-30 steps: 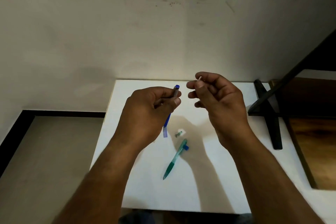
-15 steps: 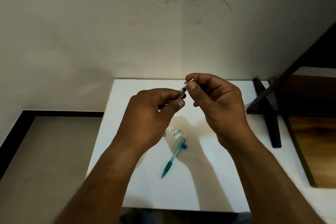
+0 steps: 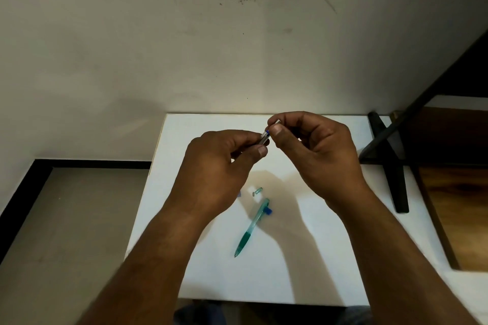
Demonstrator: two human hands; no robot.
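Observation:
My left hand (image 3: 219, 166) grips a blue pen barrel (image 3: 264, 138) above the white table (image 3: 303, 258); only its upper end shows past my fingers. My right hand (image 3: 314, 148) pinches a small whitish part (image 3: 276, 122) between thumb and forefinger, right at the barrel's blue tip. Both hands meet over the far middle of the table. Most of the barrel is hidden inside my left hand.
A green pen (image 3: 252, 227) lies diagonally on the table below my hands, with a small blue piece (image 3: 268, 210) beside its top and a tiny green part (image 3: 257, 190) just above. A black stand (image 3: 390, 166) rises at the right, next to a wooden surface (image 3: 454, 219). A wall lies behind.
My right hand has moved left and brought the small part to the end of the barrel. My left hand tilted the barrel up toward it, hiding the pen's lower length.

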